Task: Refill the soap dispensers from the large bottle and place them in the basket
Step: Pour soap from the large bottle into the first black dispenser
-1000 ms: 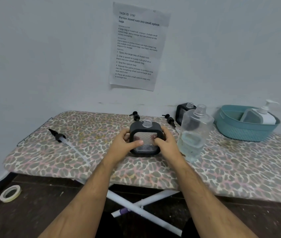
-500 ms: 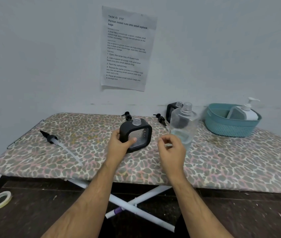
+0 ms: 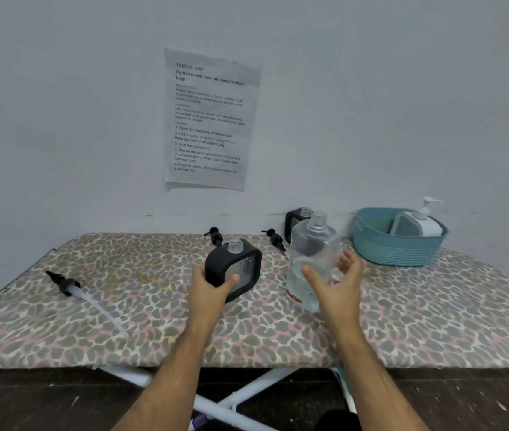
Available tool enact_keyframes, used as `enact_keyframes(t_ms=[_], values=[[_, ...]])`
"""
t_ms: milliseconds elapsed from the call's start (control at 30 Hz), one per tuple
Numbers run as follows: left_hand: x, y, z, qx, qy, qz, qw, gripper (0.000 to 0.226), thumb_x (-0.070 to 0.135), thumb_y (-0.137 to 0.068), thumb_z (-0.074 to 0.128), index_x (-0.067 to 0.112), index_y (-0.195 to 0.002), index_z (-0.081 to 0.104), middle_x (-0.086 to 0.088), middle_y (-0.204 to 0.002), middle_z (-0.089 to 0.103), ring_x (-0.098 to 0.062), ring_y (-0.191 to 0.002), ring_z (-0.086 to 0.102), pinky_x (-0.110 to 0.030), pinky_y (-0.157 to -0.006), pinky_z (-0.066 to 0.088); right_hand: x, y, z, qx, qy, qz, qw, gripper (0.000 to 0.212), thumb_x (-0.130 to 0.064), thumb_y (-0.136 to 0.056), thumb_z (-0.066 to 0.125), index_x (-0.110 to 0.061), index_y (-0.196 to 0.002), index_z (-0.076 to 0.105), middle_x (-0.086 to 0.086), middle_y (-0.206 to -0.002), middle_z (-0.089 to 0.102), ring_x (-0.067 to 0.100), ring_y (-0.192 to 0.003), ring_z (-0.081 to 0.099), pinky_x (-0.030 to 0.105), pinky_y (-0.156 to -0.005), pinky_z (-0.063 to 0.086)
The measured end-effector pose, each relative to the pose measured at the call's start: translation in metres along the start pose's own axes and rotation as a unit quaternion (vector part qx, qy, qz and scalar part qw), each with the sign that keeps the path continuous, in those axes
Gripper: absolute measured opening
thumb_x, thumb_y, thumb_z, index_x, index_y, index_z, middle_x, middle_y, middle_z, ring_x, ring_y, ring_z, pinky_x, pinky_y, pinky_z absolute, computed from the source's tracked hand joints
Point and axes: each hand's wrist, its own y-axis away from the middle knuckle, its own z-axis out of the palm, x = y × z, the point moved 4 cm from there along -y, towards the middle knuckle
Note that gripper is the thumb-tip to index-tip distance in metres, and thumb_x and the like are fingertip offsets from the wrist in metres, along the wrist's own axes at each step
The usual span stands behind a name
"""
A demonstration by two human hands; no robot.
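A: Item one, the surface?
B: Ironing board (image 3: pixel 153 306) under a leopard-print cover, against the wall; it carries every item below. All places are given from the large bottle.

A: The basket?
B: Teal plastic basket (image 3: pixel 384 247), right of the large bottle and further back. Contents: one white pump dispenser (image 3: pixel 418 225), pump fitted, leaning inside. Judged the finished one.

A: The large bottle itself?
B: Clear large bottle (image 3: pixel 312 259), upright, cap off, clear liquid in roughly the lower part. The right hand (image 3: pixel 337 281) is spread around its right side, fingers and thumb apart, nothing gripped; whether it touches the bottle I cannot tell. Judged as reaching to lift it for pouring.

A: Dispensers awaiting refill?
B: Two. A black-framed dispenser (image 3: pixel 240 269), just left of the large bottle, neck open, tilted; the left hand (image 3: pixel 212 287) grips its near corner, thumb across the front, likely steadying it under the pour. Contents unclear through the patterned window. A second black dispenser (image 3: pixel 296 219) stands directly behind the large bottle, partly hidden, also uncapped.

A: Smaller parts?
B: A long pump with white tube (image 3: pixel 69 287), well left of the large bottle, lying flat. Two short black pump heads (image 3: pixel 216 236) (image 3: pixel 273 237), behind and left of it, set aside so the necks stay open.
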Motion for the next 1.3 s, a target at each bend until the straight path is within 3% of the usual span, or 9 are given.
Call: enact_keyframes(t_ms=[100,167,300,400,567,833,967,1133,1300], values=[[-0.001,0.001,0.001,0.006,-0.008,0.007,1.000,0.047,0.024,-0.082,0.079,0.021,-0.114,0.044,0.008,-0.104,0.058,-0.006,-0.093,0.060,-0.020,-0.070,0.046,-0.005,-0.003,0.010,-0.091,-0.014,0.035,0.995,0.113,-0.043,-0.062,0.085,-0.031,-0.152,0.016,0.004,-0.154,0.035,0.011,-0.115,0.048,0.040,-0.096,0.048],[-0.001,0.002,0.001,0.001,-0.011,0.011,1.000,0.049,0.026,-0.083,0.079,0.021,-0.117,0.044,0.008,-0.105,0.059,-0.007,-0.094,0.060,-0.020,-0.071,0.046,-0.003,-0.004,0.016,-0.112,-0.008,0.063,0.992,0.114,-0.031,-0.069,0.086,-0.029,-0.155,0.012,0.006,-0.150,0.040,0.005,-0.089,0.055,0.022,-0.063,0.057],[-0.003,0.004,0.000,-0.009,-0.018,0.022,1.000,0.050,0.028,-0.083,0.079,0.020,-0.121,0.048,0.007,-0.109,0.062,-0.008,-0.097,0.061,-0.020,-0.074,0.047,0.005,-0.009,0.018,-0.094,-0.015,0.078,0.992,0.109,-0.024,-0.072,0.086,-0.026,-0.155,0.016,0.011,-0.144,0.046,-0.004,-0.060,0.054,0.010,-0.036,0.040],[-0.004,0.003,0.000,-0.010,-0.020,0.027,0.999,0.052,0.029,-0.082,0.079,0.019,-0.123,0.049,0.005,-0.111,0.063,-0.010,-0.099,0.062,-0.023,-0.079,0.048,0.010,-0.012,0.018,-0.102,-0.005,0.060,0.993,0.111,-0.026,-0.067,0.089,-0.027,-0.153,0.019,0.007,-0.143,0.048,0.004,-0.082,0.059,0.012,-0.046,0.048],[-0.006,0.004,0.001,-0.006,-0.039,0.039,0.998,0.057,0.030,-0.083,0.078,0.018,-0.130,0.049,0.003,-0.116,0.062,-0.016,-0.104,0.062,-0.030,-0.086,0.048,0.019,-0.007,0.018,-0.100,0.013,0.061,0.993,0.115,-0.036,-0.054,0.095,-0.030,-0.146,0.027,-0.001,-0.135,0.055,0.019,-0.115,0.060,0.051,-0.097,0.052],[-0.005,0.005,0.000,-0.046,0.006,0.041,0.998,0.058,0.025,-0.086,0.075,0.021,-0.136,0.047,0.010,-0.118,0.060,-0.011,-0.109,0.060,-0.028,-0.091,0.047,0.015,-0.013,0.023,-0.106,0.040,0.036,0.993,0.080,-0.021,-0.065,0.090,-0.030,-0.127,0.042,-0.013,-0.113,0.057,0.007,-0.099,0.061,0.012,-0.065,0.048],[-0.005,0.005,-0.003,-0.064,0.047,0.029,0.996,0.052,0.021,-0.087,0.073,0.023,-0.134,0.049,0.010,-0.119,0.063,-0.007,-0.109,0.061,-0.032,-0.094,0.051,0.007,-0.011,0.027,-0.119,0.074,0.028,0.990,0.080,-0.022,-0.069,0.088,-0.026,-0.135,0.042,-0.003,-0.127,0.057,0.003,-0.086,0.059,0.012,-0.048,0.048],[-0.002,0.005,-0.005,-0.075,0.092,0.015,0.993,0.046,0.013,-0.088,0.072,0.027,-0.128,0.053,0.010,-0.116,0.065,-0.008,-0.108,0.063,-0.030,-0.092,0.052,-0.008,-0.006,0.031,-0.142,0.116,-0.005,0.983,0.081,-0.026,-0.066,0.089,-0.032,-0.132,0.042,-0.006,-0.129,0.056,0.011,-0.100,0.058,0.032,-0.085,0.055],[-0.004,0.004,-0.006,-0.080,0.107,0.011,0.991,0.042,0.012,-0.086,0.074,0.033,-0.118,0.056,0.009,-0.114,0.067,-0.010,-0.107,0.064,-0.032,-0.092,0.053,-0.018,-0.007,0.031,-0.178,0.197,-0.056,0.962,0.080,-0.034,-0.067,0.087,-0.035,-0.132,0.039,-0.009,-0.126,0.058,0.010,-0.099,0.061,0.032,-0.082,0.057]])
